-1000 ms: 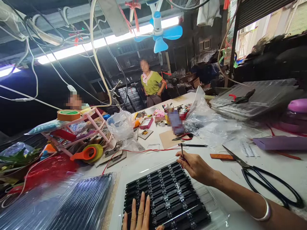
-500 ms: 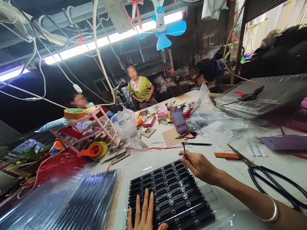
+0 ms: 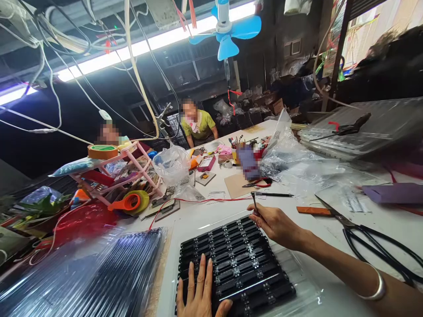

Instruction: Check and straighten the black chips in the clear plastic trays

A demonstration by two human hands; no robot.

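My left hand (image 3: pixel 198 290) lies flat with fingers spread on the lower left of a block of black slotted strips (image 3: pixel 238 268), laid in rows with small silvery joints. Under the block is a clear plastic sheet (image 3: pixel 300 277). At the block's top right corner, my right hand (image 3: pixel 279 224) pinches a thin, dark metal tool (image 3: pixel 254 200). The tool stands nearly upright, its narrow end pointing up; its lower end is hidden by the fingers. Just beyond it lies a black pen (image 3: pixel 274 194).
Large black-handled scissors (image 3: pixel 357 229) and an orange-brown strip (image 3: pixel 313 211) lie to the right. Plastic-wrapped black strips (image 3: pixel 119 273) are at left, near a pink rack (image 3: pixel 122 185). Red-handled pliers (image 3: pixel 259 182) lie ahead. Two people sit beyond the table; a blue fan (image 3: pixel 226 31) hangs above.
The view has shifted slightly. The person in green has leaned forward over the table edge. My left hand stays on the black strips, and my right hand still pinches the tool at the corner.
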